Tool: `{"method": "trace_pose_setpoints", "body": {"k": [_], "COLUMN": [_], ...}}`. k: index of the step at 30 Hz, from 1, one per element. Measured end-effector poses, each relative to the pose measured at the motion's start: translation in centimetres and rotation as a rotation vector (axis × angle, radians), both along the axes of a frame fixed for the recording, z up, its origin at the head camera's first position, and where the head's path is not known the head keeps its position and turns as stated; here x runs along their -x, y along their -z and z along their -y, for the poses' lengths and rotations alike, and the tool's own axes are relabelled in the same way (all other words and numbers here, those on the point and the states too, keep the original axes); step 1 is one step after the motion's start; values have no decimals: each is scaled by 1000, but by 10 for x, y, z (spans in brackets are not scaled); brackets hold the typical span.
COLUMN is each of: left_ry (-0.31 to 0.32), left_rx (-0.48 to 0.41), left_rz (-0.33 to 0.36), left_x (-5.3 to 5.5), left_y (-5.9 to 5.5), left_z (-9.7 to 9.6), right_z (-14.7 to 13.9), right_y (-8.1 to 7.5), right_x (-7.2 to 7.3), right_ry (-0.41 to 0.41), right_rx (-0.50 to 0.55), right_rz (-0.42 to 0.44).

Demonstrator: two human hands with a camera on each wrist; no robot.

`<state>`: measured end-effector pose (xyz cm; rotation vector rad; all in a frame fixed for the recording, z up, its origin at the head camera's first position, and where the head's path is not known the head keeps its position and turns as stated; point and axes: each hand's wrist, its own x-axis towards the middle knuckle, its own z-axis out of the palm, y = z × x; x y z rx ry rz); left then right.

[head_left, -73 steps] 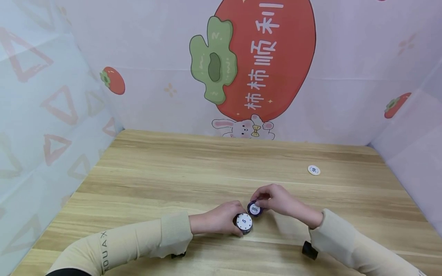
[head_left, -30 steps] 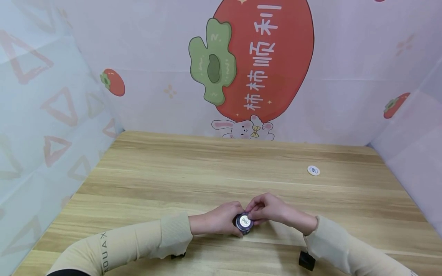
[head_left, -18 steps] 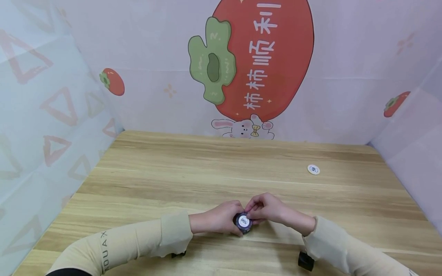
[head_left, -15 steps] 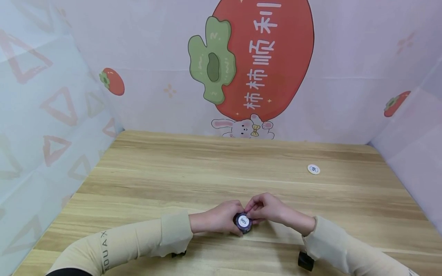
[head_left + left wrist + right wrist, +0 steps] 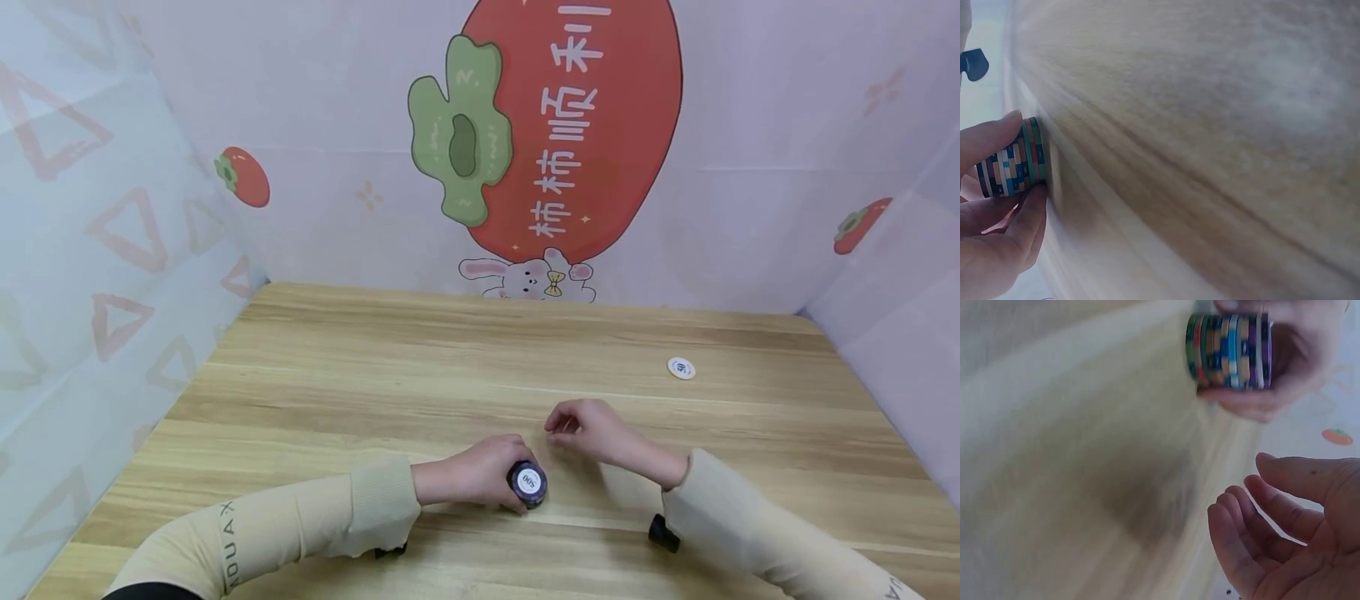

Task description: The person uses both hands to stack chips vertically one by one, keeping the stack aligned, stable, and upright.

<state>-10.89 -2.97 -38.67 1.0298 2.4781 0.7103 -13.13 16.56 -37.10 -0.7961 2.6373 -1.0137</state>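
A stack of poker chips (image 5: 528,483) stands on the wooden table, its top chip dark with a white centre marked 500. My left hand (image 5: 483,473) grips the stack from the left, thumb on one side and fingers on the other. Mixed coloured edges show along the stack (image 5: 1016,162) in the left wrist view, with green chips at the table end. Just up and right of the stack, my right hand (image 5: 596,431) hovers apart from it. In the right wrist view that hand (image 5: 1291,531) has loosely bent fingers with nothing between them.
A single white chip (image 5: 681,368) marked 50 lies flat toward the back right of the table (image 5: 420,350). Printed cloth walls (image 5: 337,108) rise at the back and both sides. Beneath the right cuff shows a black wrist device (image 5: 663,533).
My right hand has brought the 500 chip from beside the stack onto its top, let go, and moved back up and right. My left hand has kept its grip on the stack.
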Motion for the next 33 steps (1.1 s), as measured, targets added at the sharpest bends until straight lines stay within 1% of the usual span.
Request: {"method": "trace_pose_setpoints", "body": {"k": [1,3,5,8,11,16,20,23,27,28,30,33], "left_ry": [-3,-8,-10,-7,4,7,7,6,6,6,6,2], "left_rx": [6,17,25,29,28,35,38,44,37,37,36,44], "left_rz": [4,10,11,16,18,24,22,22,38,39,40,37], "left_x": [0,1,1,1,0,0,0,0,0,0,0,0], "left_y": [0,-1,-1,-3,-6,-8,-8,-8,-8,-7,-7,-6], "left_z": [0,-1,-2,-2,-1,-1,-1,-1,-1,-1,-1,-1], "right_z": [-1,-5,-10,-20,-34,-57,-71,-82,-97,-100,-107,-117], "right_y": [-1,-2,-3,-2,2,2,-1,-2,-3,-2,-3,-2], "right_x": [3,8,12,22,33,50,60,67,76,79,83,87], "right_ry": [17,27,47,75,108,184,231,255,272,276,281,288], "right_rx": [-31,-79,-129,-194,-243,-289,-321,-353,-378,-376,-371,-360], "right_rz": [-8,-54,-73,-93,-92,-58,-40,-33,22,49,75,86]}}
